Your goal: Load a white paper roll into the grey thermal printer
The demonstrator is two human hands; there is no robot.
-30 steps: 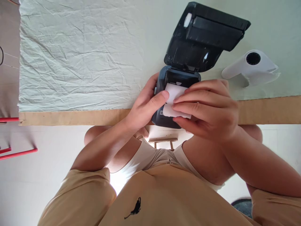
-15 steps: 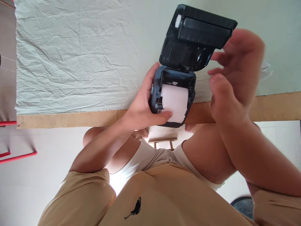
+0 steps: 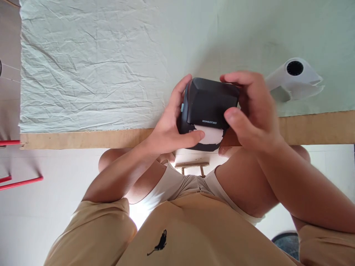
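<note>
A black NIIMBOT label printer (image 3: 212, 99) is held over the near edge of the table, its lid folded down over the body. White label paper (image 3: 211, 135) sticks out below the lid at the front. My left hand (image 3: 174, 120) grips the printer's left side, the thumb pressing on the paper. My right hand (image 3: 252, 111) is closed around the right side of the lid, thumb on its top face and fingers at its far edge. The inside of the printer is hidden under the lid.
To the right on the pale green cloth (image 3: 97, 66) lies a white roll with a black core (image 3: 301, 79), its loose backing trailing. The table has a bare wooden front edge (image 3: 83, 141). Red metal bars (image 3: 24, 182) stand at the lower left.
The printer's lid has swung down from upright-open onto the body. My right hand has moved left onto the lid, uncovering the white roll. My left hand has stayed in place.
</note>
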